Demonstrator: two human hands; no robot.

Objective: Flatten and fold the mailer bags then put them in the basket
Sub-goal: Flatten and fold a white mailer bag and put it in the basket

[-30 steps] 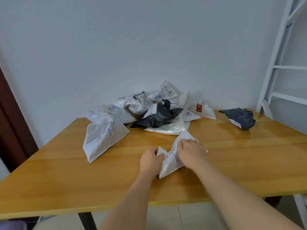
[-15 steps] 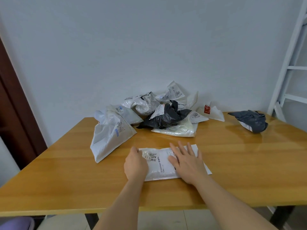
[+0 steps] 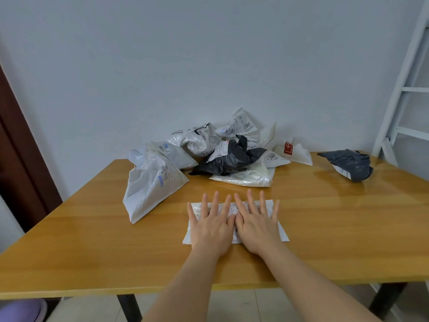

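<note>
Pale blue-grey wall behind, wooden desk [image 3: 325, 217] pushed against it, white ladder-like frame [image 3: 399, 89] at far right, dark brown door edge [image 3: 14, 147] at left.

Hands first, as I see them from the head cam: left hand [image 3: 210, 226] and right hand [image 3: 255, 225] both lie palm-down, side by side, thumbs touching in the middle, fingers straight and spread, pointing away twd the wall. Neither grips anything; both press flat on the white mailer bag [image 3: 282, 233] at the near-centre of the desk. Both forearms run up from the bottom edge, bare.

That bag lies flat, long side across, w/ printed label partly showing btwn the fingers; its ends stick out left and right of the hands.

Count of the rest: 1 large white mailer [image 3: 148, 189] lying apart at left of the heap; 1 heap of crumpled mailers [image 3: 222, 149] at the back, approx 6–7 pieces, exact no. hard to tell since they overlap; in it 1 black bag [image 3: 232, 159] on top of 1 flat cream bag [image 3: 250, 177]; 1 white bag w/ red mark [image 3: 296, 152] at the heap's right edge; 1 dark grey bag [image 3: 348, 163] well apart at far right.

Purple rounded thing [image 3: 21, 310] below the desk at bottom left; can't tell what it is.
</note>
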